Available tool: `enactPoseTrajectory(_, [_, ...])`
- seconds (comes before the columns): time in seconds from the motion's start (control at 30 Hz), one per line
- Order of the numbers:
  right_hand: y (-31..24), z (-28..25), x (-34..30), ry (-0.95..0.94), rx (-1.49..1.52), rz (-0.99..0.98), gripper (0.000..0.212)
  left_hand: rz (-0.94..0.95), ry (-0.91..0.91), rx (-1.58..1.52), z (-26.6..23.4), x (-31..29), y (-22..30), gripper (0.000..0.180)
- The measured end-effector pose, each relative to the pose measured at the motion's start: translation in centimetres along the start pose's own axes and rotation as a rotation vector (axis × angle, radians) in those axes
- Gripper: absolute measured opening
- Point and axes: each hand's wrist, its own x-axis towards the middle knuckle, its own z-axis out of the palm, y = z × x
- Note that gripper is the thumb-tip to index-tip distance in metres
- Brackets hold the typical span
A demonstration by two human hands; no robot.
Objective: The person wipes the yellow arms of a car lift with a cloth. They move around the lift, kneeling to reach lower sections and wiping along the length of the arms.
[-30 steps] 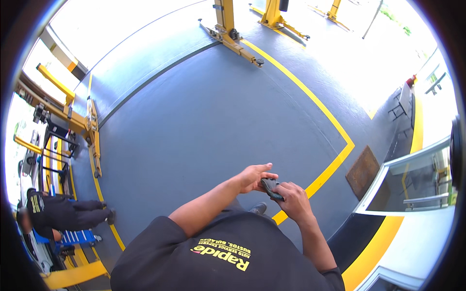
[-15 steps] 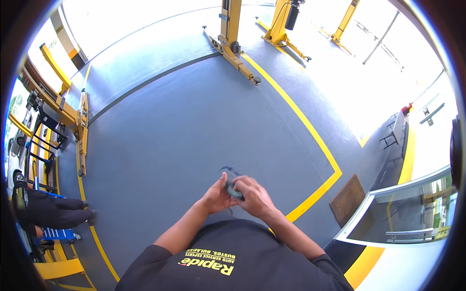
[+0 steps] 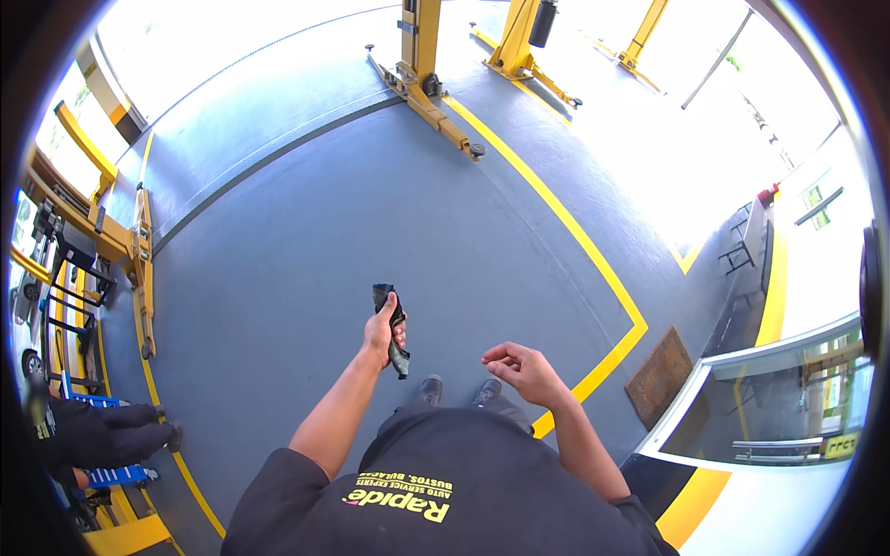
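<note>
My left hand (image 3: 384, 335) is wrapped round a dark, crumpled bundle (image 3: 400, 361), held over the floor in front of me. Its black upper end sticks out above the thumb, and a grey-green, tapering end hangs below the fingers. What it is made of I cannot make out. My right hand (image 3: 521, 367) hovers apart from it, to the right and slightly lower. Its fingers are loosely bent, with a gap to the thumb, and nothing shows in them.
Yellow lift posts stand at the far middle (image 3: 420, 46) and left (image 3: 116, 236), their arms low over the grey floor (image 3: 278, 232). A brown mat (image 3: 658, 373) lies by a glass counter (image 3: 788, 398) on the right. Another person (image 3: 102, 431) is at the left edge, beside blue equipment.
My hands have drawn apart. The left has moved left and up with the bundle, while the right has let go and shifted right. The view has turned slightly.
</note>
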Motion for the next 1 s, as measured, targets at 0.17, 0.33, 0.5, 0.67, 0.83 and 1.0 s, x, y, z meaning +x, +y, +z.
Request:
enactPoseTrajectory(0.17, [-1.2,0.6,2.9,0.232,-0.183,-0.283,0.054,-0.058,-0.342,-0.167,7.4,-0.3,-2.4,0.085])
enactPoseTrajectory(0.33, [-0.9,1.0,5.2,0.554,-0.518,-0.396,0.054,0.031,-0.719,-0.450,18.5,-2.1,-6.1,0.048])
enactPoseTrajectory(0.5, [1.4,-3.1,7.0,0.701,-0.237,-0.729,0.046,0.232,-0.615,-0.082,22.4,-3.4,-3.6,0.071])
enactPoseTrajectory(0.67, [3.0,-5.7,9.5,0.658,0.095,-0.630,0.044,0.141,-0.669,0.139,22.9,-6.5,-1.8,0.101])
enactPoseTrajectory(0.83, [3.9,-13.0,10.6,0.696,0.409,-0.368,0.045,0.132,-0.580,0.145,21.4,-4.9,-2.6,0.093])
enactPoseTrajectory(1.0, [-0.2,-13.2,8.3,0.484,0.425,-0.605,0.055,0.011,0.017,0.448,19.1,4.4,-4.1,0.068])
